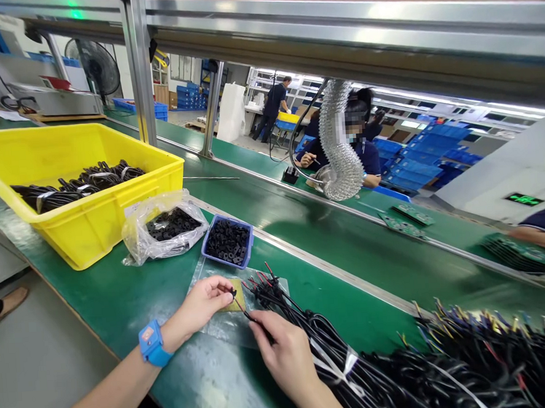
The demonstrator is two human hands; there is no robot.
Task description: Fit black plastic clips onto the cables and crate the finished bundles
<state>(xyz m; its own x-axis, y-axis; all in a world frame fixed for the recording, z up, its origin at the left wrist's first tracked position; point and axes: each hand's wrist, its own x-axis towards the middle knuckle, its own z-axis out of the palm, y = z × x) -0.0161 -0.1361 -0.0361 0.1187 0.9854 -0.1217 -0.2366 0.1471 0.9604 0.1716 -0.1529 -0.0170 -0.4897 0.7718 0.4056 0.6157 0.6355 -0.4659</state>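
Note:
My left hand [210, 301], with a blue band [154, 343] on its wrist, pinches a small black plastic part [234, 292]. The fingers of my right hand [281, 345] are closed on a black cable [248, 315], whose thin reddish wire end points at that part. Whether the wire is inside the part is too small to tell. Beneath the hands lie a yellowish square pad [238, 302] and a clear plastic sheet [215, 326]. A blue tray [204, 251] of similar small black parts stands just beyond. Beside my right hand lies a bundle of black cables [302, 319] with stripped red ends.
Left stands a yellow bin [117, 223] holding bundled cables; a clear bag [136, 243] of black parts is beside it. Many more cables [471, 364] with coloured ends pile up at right. Across the belt [291, 209], a person works behind a silver duct [340, 144]. Circuit boards [515, 254] lie farther right.

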